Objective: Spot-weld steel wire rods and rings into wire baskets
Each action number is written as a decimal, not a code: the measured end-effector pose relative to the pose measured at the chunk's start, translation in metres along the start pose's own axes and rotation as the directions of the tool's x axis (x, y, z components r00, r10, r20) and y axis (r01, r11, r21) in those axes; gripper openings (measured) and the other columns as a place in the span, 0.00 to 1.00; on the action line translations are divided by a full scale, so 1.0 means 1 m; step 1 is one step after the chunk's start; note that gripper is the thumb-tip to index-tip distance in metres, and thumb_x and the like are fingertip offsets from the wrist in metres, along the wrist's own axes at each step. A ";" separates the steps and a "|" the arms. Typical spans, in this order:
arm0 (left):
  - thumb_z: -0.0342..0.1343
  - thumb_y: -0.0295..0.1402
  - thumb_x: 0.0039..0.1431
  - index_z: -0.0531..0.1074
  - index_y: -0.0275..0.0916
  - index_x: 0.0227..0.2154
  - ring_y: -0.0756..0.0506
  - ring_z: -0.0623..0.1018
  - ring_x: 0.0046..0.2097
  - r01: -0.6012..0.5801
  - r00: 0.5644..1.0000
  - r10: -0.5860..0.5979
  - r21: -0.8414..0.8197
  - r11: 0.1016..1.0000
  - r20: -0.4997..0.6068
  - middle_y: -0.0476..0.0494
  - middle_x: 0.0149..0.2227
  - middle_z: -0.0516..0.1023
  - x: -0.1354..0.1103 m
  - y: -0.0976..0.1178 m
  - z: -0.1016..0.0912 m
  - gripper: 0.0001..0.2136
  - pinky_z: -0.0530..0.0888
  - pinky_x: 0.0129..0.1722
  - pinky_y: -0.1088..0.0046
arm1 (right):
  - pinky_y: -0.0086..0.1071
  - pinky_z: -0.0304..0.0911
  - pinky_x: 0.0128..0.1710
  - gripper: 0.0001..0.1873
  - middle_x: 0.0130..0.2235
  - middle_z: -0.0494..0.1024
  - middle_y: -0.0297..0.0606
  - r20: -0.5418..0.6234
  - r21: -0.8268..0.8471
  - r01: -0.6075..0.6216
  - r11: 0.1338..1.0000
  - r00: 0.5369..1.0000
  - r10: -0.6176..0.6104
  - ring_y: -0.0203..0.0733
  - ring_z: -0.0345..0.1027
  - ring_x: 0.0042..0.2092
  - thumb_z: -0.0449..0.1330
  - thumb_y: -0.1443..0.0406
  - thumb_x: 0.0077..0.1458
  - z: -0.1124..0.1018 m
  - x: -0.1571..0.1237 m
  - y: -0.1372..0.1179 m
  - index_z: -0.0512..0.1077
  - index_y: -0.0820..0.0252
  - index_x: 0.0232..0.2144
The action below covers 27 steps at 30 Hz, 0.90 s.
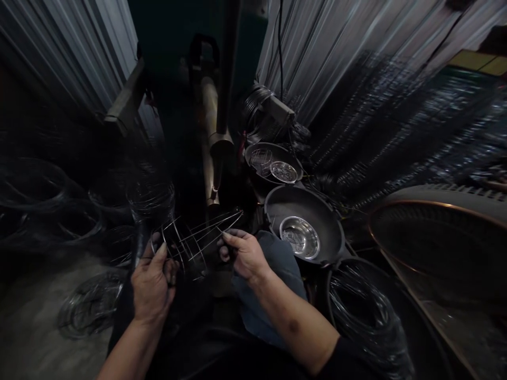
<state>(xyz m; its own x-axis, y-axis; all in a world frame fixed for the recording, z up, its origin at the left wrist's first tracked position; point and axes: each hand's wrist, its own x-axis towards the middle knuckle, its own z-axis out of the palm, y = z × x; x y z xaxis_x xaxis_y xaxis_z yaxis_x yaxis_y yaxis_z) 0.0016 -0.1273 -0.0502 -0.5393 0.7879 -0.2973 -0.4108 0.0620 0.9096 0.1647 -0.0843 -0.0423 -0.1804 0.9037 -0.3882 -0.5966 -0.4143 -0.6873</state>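
My left hand point(152, 282) is closed around the ringed end of a wire frame point(186, 243), made of thin metal hoops joined by long straight wires. To the right, my right hand point(243, 253) pinches a short thin wire point(220, 230) between thumb and fingers, close to the frame's long wires. Whether that wire is joined to the frame I cannot tell. The frame's narrow end points toward a machine with a slim lower electrode arm point(213, 198) and a thick upper cylinder point(221, 141).
A dark pan point(273, 211) holds a shiny metal bowl point(300, 237) with small wire pieces. Behind it stands another pan point(253, 153) with a bowl. Wire coils point(364, 301) lie at the right, and wire hoops point(93, 303) on the floor at the left. A large round fan point(439, 237) stands far right.
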 end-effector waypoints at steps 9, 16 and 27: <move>0.65 0.42 0.47 0.73 0.39 0.37 0.56 0.61 0.16 0.019 1.000 -0.019 0.015 1.000 0.007 0.59 0.16 0.61 0.020 0.002 0.018 0.17 0.67 0.18 0.81 | 0.24 0.51 0.16 0.17 0.20 0.74 0.35 -0.057 0.083 0.091 0.992 0.995 -0.086 0.30 0.58 0.17 0.74 0.65 0.30 0.014 0.022 -0.001 0.71 0.63 0.23; 0.65 0.43 0.47 0.72 0.41 0.47 0.54 0.60 0.16 0.013 1.000 -0.014 0.055 0.998 0.001 0.59 0.14 0.60 0.032 0.018 0.034 0.24 0.59 0.12 0.82 | 0.24 0.48 0.17 0.16 0.19 0.73 0.34 -0.061 0.139 0.161 0.977 0.986 -0.154 0.29 0.56 0.17 0.73 0.66 0.32 0.026 0.040 -0.004 0.69 0.62 0.23; 0.63 0.42 0.49 0.72 0.40 0.39 0.54 0.59 0.14 0.008 0.997 -0.015 0.083 0.996 0.073 0.58 0.14 0.58 0.051 0.030 0.046 0.16 0.56 0.10 0.81 | 0.24 0.47 0.18 0.13 0.20 0.71 0.32 -0.113 0.141 0.196 0.970 0.977 -0.181 0.28 0.54 0.18 0.70 0.70 0.38 0.044 0.055 -0.019 0.69 0.62 0.24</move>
<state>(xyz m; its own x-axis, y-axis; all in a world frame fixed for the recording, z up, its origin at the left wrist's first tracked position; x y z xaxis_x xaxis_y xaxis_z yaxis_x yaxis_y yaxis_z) -0.0043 -0.0572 -0.0243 -0.4781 0.8296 -0.2885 -0.3528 0.1194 0.9281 0.1320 -0.0218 -0.0232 0.0207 0.9457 -0.3243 -0.7247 -0.2093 -0.6565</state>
